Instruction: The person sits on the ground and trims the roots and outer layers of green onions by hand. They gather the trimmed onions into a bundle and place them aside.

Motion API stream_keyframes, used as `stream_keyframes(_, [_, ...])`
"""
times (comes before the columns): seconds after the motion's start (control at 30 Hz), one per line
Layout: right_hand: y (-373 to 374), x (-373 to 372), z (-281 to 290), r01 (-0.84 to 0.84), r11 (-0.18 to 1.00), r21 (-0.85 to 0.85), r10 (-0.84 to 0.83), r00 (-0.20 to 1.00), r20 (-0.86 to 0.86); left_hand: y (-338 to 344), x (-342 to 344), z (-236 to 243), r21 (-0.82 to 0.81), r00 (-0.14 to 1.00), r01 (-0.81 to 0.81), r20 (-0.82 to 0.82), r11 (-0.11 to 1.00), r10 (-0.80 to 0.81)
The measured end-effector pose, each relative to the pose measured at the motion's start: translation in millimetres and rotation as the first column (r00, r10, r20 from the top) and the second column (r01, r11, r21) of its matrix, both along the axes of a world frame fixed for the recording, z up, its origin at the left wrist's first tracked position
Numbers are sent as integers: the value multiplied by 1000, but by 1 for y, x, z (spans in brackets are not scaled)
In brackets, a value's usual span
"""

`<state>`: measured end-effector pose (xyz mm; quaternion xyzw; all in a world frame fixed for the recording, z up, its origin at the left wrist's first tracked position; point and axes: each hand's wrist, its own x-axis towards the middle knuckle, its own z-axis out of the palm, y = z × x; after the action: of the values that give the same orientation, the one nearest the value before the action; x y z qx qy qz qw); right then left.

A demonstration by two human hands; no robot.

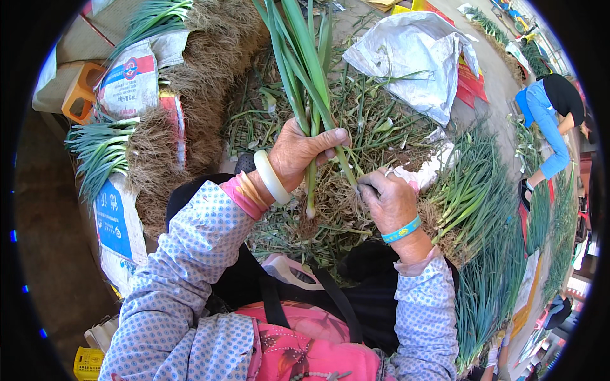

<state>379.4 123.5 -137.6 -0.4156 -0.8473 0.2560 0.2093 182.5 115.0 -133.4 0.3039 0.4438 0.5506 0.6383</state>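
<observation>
My left hand (293, 155) is closed round a few long scallions (304, 70), their green leaves pointing away from me. One white stem hangs below that hand, with brown roots at its tip. Another stalk slants toward my right hand (392, 202), whose thumb and fingers pinch its lower end. The fingertips partly hide that end. Trimmed leaves and root scraps (375, 136) cover the ground beneath both hands. Beside my right wrist lies a heap of loose scallions (467, 197), roots toward me.
Bundled scallions with thick brown roots (216, 70) are stacked at the left, by printed sacks (130, 89) and an orange crate (82, 95). A white plastic sack (406, 60) lies ahead. At the far right, a person in blue (549, 120) bends over. More scallions (486, 286) line the right side.
</observation>
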Motion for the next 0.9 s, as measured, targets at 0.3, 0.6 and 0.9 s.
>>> stream_keyframes(0.3, [2, -4, -1, 97, 990, 101, -95, 995, -21, -1, 0, -2, 31, 996, -41, 80, 999, 38])
stream_keyframes(0.6, [24, 15, -12, 394, 903, -173, -425, 880, -214, 7, -9, -4, 65, 972, -150, 194, 987, 135])
stream_keyframes(0.9, [22, 32, -30, 287, 954, -82, -291, 956, -38, 16, -40, -9, -126, 711, -247, 650, 961, 268])
